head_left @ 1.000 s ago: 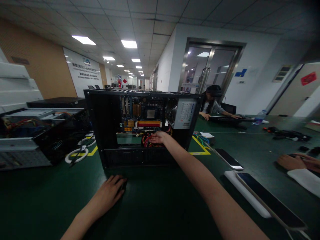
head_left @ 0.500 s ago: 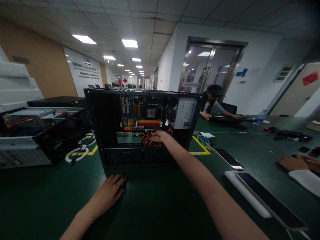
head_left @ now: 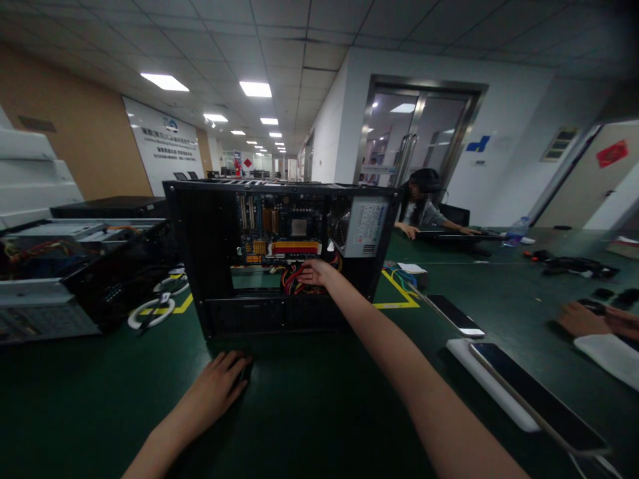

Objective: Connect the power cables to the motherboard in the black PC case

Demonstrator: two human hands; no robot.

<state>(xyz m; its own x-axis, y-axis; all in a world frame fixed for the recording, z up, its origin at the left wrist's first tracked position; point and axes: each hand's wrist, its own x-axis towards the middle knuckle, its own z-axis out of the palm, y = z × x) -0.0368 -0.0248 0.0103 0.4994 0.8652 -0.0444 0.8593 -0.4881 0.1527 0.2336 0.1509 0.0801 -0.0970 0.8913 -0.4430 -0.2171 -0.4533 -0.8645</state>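
An open black computer case [head_left: 214,253] stands upright on the green table [head_left: 309,412], its side off, showing a blue motherboard [head_left: 279,229] and a silver power supply [head_left: 363,227]. My right hand [head_left: 315,272] reaches inside the case and rests on the bundle of red and black cables [head_left: 292,279] at the bottom; its fingers curl over them. My left hand [head_left: 219,384] lies flat on the table in front of the case, fingers spread, over a small dark object I cannot make out.
A second open case [head_left: 74,273] lies at the left beside white cable coils [head_left: 150,311]. Phones [head_left: 456,315] and a white keyboard-like slab [head_left: 492,389] lie at the right. Another person's hands [head_left: 584,319] rest at the far right; a seated person [head_left: 422,206] works behind.
The view has shifted slightly. My right hand stays on the cables inside the case and my left hand stays flat on the table.
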